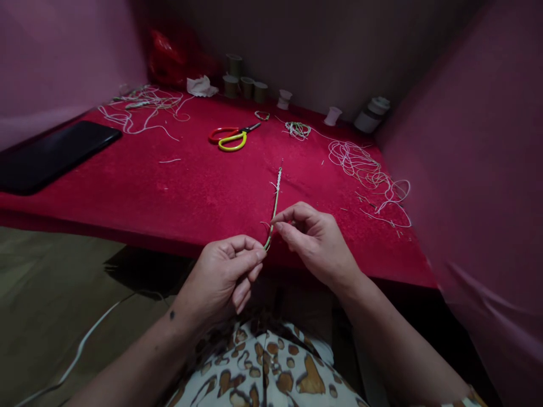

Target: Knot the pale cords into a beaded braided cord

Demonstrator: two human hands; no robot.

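Observation:
A thin green and white braided cord (276, 192) runs from a pin-like point on the red cloth toward me, with short thread ends sticking out at its side. Its near end is pinched between the thumb and forefinger of my left hand (231, 268), just in front of the table edge. My right hand (316, 240) has its thumb and forefinger closed on the cord a little farther up. Whether a loose thread is in that pinch too is too small to tell. Scissors (232, 139) with one red and one yellow handle lie beyond my hands.
A black phone-like slab (59, 152) lies at the left. Loose thread tangles (148, 107) lie at back left, and more thread (360, 167) at right. Several spools (231, 86), a white bottle (372, 115) and a red plastic bag (167, 59) stand at the back. Pink sheets (475, 169) hang on both sides.

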